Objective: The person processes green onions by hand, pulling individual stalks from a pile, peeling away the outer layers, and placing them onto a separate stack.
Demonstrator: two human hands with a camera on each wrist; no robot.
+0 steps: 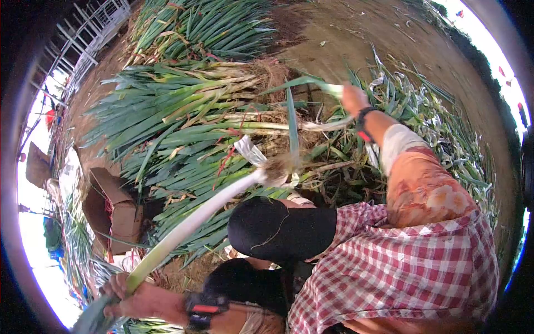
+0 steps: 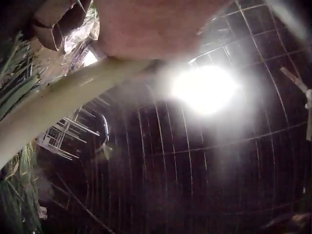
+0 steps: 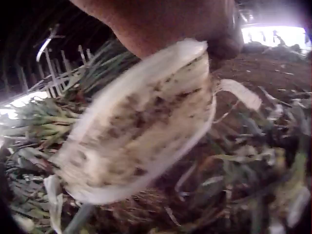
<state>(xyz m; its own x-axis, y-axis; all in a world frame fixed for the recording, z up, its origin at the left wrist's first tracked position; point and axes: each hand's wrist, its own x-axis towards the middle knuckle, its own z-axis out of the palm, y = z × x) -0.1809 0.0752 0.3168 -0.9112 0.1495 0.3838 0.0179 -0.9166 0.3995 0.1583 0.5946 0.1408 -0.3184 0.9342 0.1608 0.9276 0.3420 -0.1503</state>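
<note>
My left hand [image 1: 146, 301], low on the left of the head view, grips a leek [image 1: 192, 221] near its green end. The white shaft slants up and right to its shaggy roots [image 1: 278, 170]. In the left wrist view the pale leek [image 2: 56, 102] runs down and left from the hand. Off to the upper right, my right hand [image 1: 354, 101] pinches a stripped leek leaf [image 1: 332, 89], whose green blade trails left. Close up in the right wrist view, that leaf's white sheath [image 3: 97, 170] curls open, with brown dirt inside.
Bundled leeks [image 1: 161, 106] with reddish ties lie in rows ahead. A heap of discarded leaves [image 1: 423, 106] spreads on the right over bare soil [image 1: 345, 33]. On the left stands an opened cardboard box [image 1: 127, 220]. My knee in black [image 1: 278, 228] is between both arms.
</note>
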